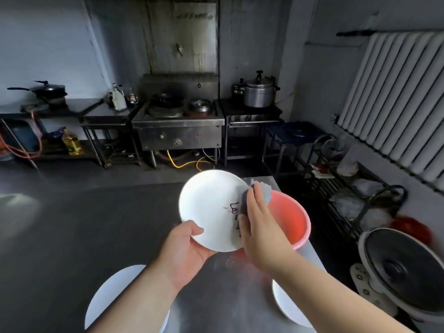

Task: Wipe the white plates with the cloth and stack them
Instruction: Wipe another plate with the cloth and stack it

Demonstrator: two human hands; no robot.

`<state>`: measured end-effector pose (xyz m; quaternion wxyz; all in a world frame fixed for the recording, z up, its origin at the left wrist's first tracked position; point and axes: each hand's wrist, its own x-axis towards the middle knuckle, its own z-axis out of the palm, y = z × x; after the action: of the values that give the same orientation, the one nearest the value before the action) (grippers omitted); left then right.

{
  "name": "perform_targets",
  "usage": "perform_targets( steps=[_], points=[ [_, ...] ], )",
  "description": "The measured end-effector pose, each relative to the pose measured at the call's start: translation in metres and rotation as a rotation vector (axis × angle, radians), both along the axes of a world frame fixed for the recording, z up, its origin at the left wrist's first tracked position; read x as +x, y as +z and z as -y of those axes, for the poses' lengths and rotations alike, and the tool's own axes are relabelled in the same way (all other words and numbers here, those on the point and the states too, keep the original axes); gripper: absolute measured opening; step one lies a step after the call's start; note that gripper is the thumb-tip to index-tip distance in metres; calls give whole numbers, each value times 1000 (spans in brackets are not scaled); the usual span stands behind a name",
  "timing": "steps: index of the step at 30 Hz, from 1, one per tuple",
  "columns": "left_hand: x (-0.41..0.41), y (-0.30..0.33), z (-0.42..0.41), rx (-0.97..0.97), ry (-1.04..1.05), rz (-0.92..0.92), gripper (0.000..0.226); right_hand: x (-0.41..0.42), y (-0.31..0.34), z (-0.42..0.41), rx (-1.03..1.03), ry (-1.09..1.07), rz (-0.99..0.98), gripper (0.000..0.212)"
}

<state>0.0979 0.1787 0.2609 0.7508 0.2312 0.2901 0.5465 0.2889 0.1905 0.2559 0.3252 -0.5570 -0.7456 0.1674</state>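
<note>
Two plates lie nearest on the desk [72,236], each partly hidden: one [113,292] under the left forearm, one [286,306] under the right. Above them the left hand [185,248] holds a tilted plate [209,207] by its lower rim, thumb on top. Right hand [259,227], fingers flat, presses a grey cloth [262,191] to it; dark marks beside this grip are unreadable. Just right, a pink basin [293,217] is partly covered.

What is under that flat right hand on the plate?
A grey cloth lies under the right hand, pressed against the round white plate with dark pen marks. The cloth's middle is hidden by the fingers.
</note>
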Motion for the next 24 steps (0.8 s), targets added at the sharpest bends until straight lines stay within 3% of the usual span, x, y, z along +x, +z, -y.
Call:
perform_targets(
  steps=[2,4,6,8,12,14,16,19,21,24],
  points=[
    [-8,-3,-1,-36,-10,-32,60,10,13,-16,-89,-74,23,53],
    [-13,-5,-1,-96,32,-121,46,22,19,-28,-121,-108,85,14],
    [-17,-9,-3,-150,68,-261,51,31,19,-35,-189,-104,268,33],
    [-18,-11,-3,-247,122,-400,59,37,17,-35,-329,-75,319,36],
    [-10,-6,-3,-392,221,-616,60,38,9,-31,-389,-100,227,33],
    [-5,-4,-4,-402,284,-687,67,32,7,-26,-314,-157,26,34],
    [-5,0,-6,-413,270,-624,67,24,6,-15,-159,-150,-226,29],
    [-10,8,-8,-496,-1,-232,86,25,10,-1,107,27,-482,25],
    [-17,16,-3,-430,-102,7,89,32,16,3,70,190,-639,28],
    [-21,26,-2,-285,-29,157,58,37,17,8,-42,284,-687,38]
  ],
)
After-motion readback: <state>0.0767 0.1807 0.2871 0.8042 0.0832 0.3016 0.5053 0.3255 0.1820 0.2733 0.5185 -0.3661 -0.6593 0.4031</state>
